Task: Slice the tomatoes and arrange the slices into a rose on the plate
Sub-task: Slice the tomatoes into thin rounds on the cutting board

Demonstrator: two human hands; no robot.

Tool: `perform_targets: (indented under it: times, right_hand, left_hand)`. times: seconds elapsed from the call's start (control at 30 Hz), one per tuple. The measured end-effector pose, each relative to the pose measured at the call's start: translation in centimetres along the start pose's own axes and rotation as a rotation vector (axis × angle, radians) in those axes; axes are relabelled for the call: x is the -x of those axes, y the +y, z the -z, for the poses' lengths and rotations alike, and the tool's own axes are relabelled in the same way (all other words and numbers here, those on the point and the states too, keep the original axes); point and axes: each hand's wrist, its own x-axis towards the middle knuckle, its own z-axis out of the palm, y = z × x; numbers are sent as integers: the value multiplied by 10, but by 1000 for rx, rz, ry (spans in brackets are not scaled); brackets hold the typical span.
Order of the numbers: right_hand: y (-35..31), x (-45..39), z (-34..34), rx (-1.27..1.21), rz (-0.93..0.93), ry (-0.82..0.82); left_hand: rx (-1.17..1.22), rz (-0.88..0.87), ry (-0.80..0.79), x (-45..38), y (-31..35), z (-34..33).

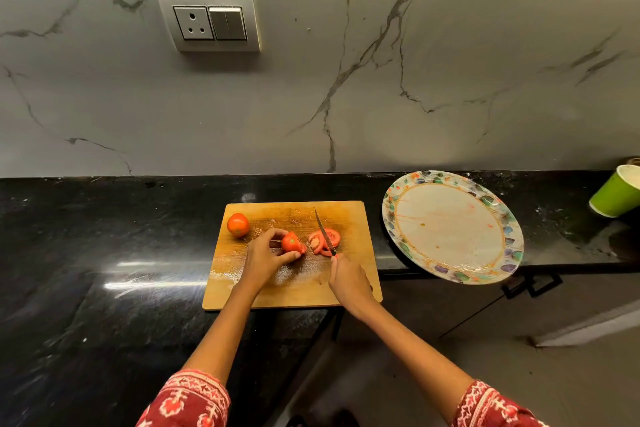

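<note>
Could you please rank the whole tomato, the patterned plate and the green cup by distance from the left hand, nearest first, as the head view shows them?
From the left hand:
1. Whole tomato, at the cutting board's far left corner.
2. Patterned plate, right of the board, overhanging the counter edge.
3. Green cup, at the far right edge.

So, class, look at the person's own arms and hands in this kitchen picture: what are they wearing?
Both forearms are bare, as are the left hand and right hand: no gloves, rings, watch or bangles show. Each upper arm has a red sleeve printed with a white and pink pattern, the left sleeve and the right sleeve, ending above the elbow.
</note>
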Motion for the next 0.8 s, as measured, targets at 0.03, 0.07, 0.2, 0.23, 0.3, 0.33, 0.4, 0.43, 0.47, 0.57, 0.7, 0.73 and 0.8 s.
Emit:
perform_targets:
  times: [0.03,0.07,0.2,0.23,0.3,0.33,0.4,0.43,0.47,0.57,0.7,0.73,0.8]
  right_hand:
    - [0,0,0,1,0,5]
    - [0,0,0,1,3,9]
    - [0,-1,-1,-2,20,8]
    - [0,0,-2,-3,21,6]
    - [0,0,-2,-13,17,0]
    - [0,1,-1,-23,15,-4]
    - [-1,3,-2,-34,19,-15]
    - [-1,3,-4,-34,24,-20]
    - [-1,3,-5,-34,31,-22]
    - [-5,4,-6,-32,57,-16]
    - [-12,6,0,20,113,1]
    - [-13,6,0,33,120,7]
    - [-14,6,1,52,128,10]
  left_hand:
    - [-3,-5,0,2,1,0]
    - [-3,-4,-2,3,1,1]
    - [4,11,-18,6,-5,1]
    - [-5,10,-21,7,-7,0]
    - [-31,1,-20,7,-11,-1]
    - [-37,3,-15,7,-12,-2]
    - [-27,4,3,8,-10,-4]
    - [-10,2,16,8,-8,-5]
    - [9,3,37,7,-6,-7]
    - [31,1,133,4,5,-12]
    - [-12,-36,176,-1,15,-18]
    - [-17,-40,176,-2,17,-19]
    - [-22,-46,183,-2,20,-20]
